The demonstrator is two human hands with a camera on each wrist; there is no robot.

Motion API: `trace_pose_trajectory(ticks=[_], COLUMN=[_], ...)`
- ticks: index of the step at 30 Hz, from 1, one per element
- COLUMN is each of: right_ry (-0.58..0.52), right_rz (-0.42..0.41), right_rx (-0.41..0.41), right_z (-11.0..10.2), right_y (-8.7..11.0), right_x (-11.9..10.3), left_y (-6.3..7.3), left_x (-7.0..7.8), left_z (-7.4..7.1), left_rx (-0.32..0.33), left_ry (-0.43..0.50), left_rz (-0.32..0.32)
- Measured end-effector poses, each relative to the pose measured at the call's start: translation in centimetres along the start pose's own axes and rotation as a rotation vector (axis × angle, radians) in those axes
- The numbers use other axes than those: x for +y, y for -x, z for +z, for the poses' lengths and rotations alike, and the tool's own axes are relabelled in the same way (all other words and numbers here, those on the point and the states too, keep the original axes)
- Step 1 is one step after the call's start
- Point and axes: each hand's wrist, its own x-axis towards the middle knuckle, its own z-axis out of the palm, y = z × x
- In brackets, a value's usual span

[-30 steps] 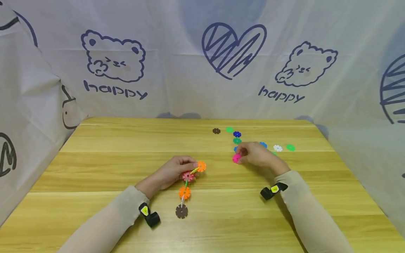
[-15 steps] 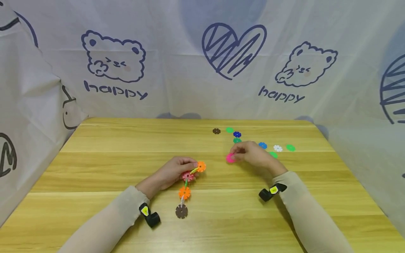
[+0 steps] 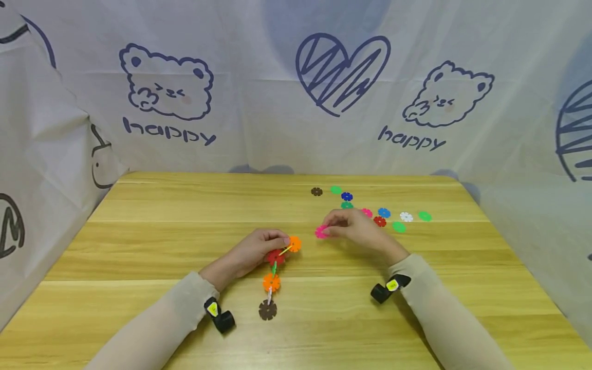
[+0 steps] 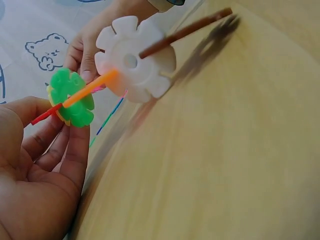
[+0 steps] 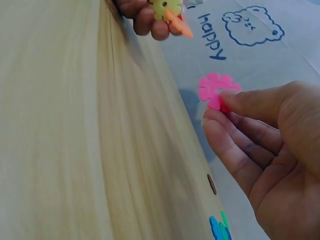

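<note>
My left hand (image 3: 254,253) grips a chain of slotted plastic snowflake discs near its upper end. In the head view an orange disc (image 3: 294,244) juts past the fingertips, a red disc (image 3: 276,257) sits at the fingers, and another orange disc (image 3: 271,282) and a brown disc (image 3: 267,310) hang below. The left wrist view shows a green disc (image 4: 80,118) and a white disc (image 4: 152,76) among the linking pieces. Thumb and fingers of my right hand (image 3: 361,231) pinch a loose pink snowflake disc (image 5: 212,87), a short gap right of the chain's orange end.
Several loose discs lie at the back right of the wooden table (image 3: 139,226), among them a dark brown disc (image 3: 316,191), a dark blue disc (image 3: 347,196), a red disc (image 3: 380,221) and a white disc (image 3: 406,217). A printed cloth (image 3: 259,103) hangs behind.
My right hand has lifted the pink disc from beside the loose discs and carried it left toward the chain, uncovering a red and another pink disc. The left hand has barely moved.
</note>
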Motion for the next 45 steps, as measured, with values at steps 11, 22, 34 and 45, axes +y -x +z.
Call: trace_pose_trajectory(ticks=[11,22,34,45], right_ry=[-0.149,-0.16,-0.119,-0.014], right_rz=[-0.016,-0.048,-0.054,-0.09], right_rx=[-0.006,0.016,0.033,0.104], right_z=[1.6,2.9,3.6,4.4], right_y=[-0.5,-0.5,-0.6,-0.4], right_x=[-0.8,-1.5,-1.6,-2.0], left_y=[-0.1,-0.2,-0.2,0.1], left_x=[0.0,-0.2,-0.1,0.3], left_z=[0.0,0.0,0.3,1.0], left_rx=[-0.005,0.007,0.025,0.091], left_ry=[0.026,-0.069,-0.074,-0.087], left_rz=[-0.011,0.035,0.01,-0.01])
